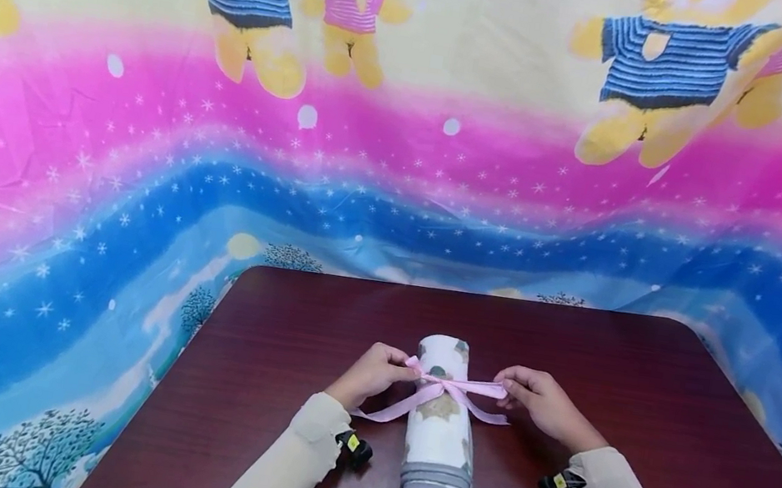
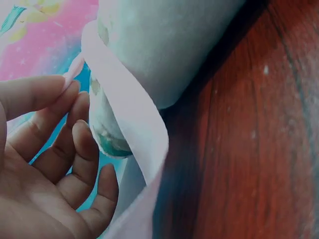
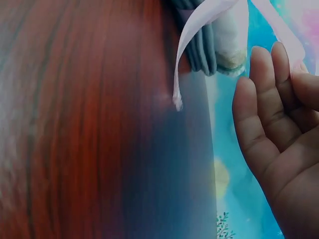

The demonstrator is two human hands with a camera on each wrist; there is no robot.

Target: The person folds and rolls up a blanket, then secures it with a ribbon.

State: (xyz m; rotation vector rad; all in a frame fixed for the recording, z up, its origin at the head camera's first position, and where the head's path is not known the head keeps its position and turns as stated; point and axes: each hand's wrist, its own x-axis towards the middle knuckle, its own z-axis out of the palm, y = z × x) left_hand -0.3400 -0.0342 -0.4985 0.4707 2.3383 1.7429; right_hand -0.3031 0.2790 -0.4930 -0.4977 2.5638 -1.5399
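Note:
A rolled cloth [image 1: 440, 445], white with tan and green patches and grey edging, lies lengthwise on the table. Around its upper half runs a pink ribbon [image 1: 397, 408], crossed at a knot on top with two loose tails hanging to the sides. On the left side my left hand [image 1: 371, 378] pinches a short loop of the ribbon between thumb and forefinger, the other fingers loosely bent. Opposite, my right hand [image 1: 552, 407] pinches the longer loop near its end. In the right wrist view one ribbon tail [image 3: 180, 59] dangles beside the roll's folded grey edge.
The dark red-brown wooden table [image 1: 257, 426] has rounded far corners. Behind it hangs a cloth backdrop [image 1: 413, 146] printed with bears, snowflakes and trees. Small black wrist cameras sit at the left cuff [image 1: 355, 448] and the right cuff [image 1: 560, 483].

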